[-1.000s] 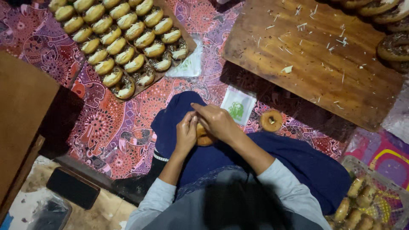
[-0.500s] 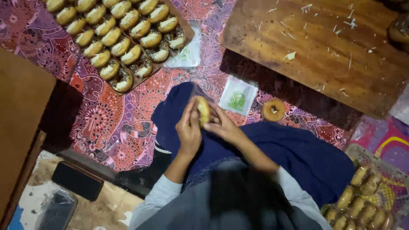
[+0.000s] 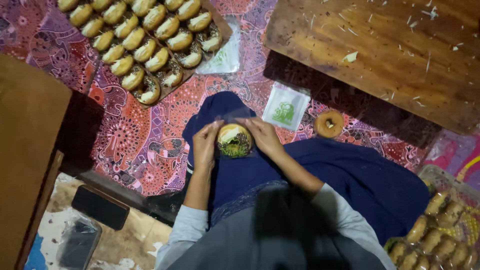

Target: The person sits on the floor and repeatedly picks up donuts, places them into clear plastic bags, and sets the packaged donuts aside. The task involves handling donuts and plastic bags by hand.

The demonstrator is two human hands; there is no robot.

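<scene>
Patterned red and purple cloth (image 3: 135, 140) covers the floor where the person sits, dark blue fabric spread across the lap. Off the cloth's far right corner stands a low wooden table (image 3: 380, 55), scattered with pale crumbs and bare of doughnuts. At the far left corner lies a tray (image 3: 222, 31) packed with rows of topped doughnuts, none wrapped as far as I can tell. By the near right edge a basket (image 3: 429, 176) holds bagged pieces, so a good share looks done. Between table and lap lie an empty printed bag (image 3: 286, 106) and one plain doughnut (image 3: 328, 124). Left hand (image 3: 205, 146) and right hand (image 3: 264, 135) pinch a clear wrapper round a topped doughnut (image 3: 233, 140) over the lap, fingers curled narrow on it.
</scene>
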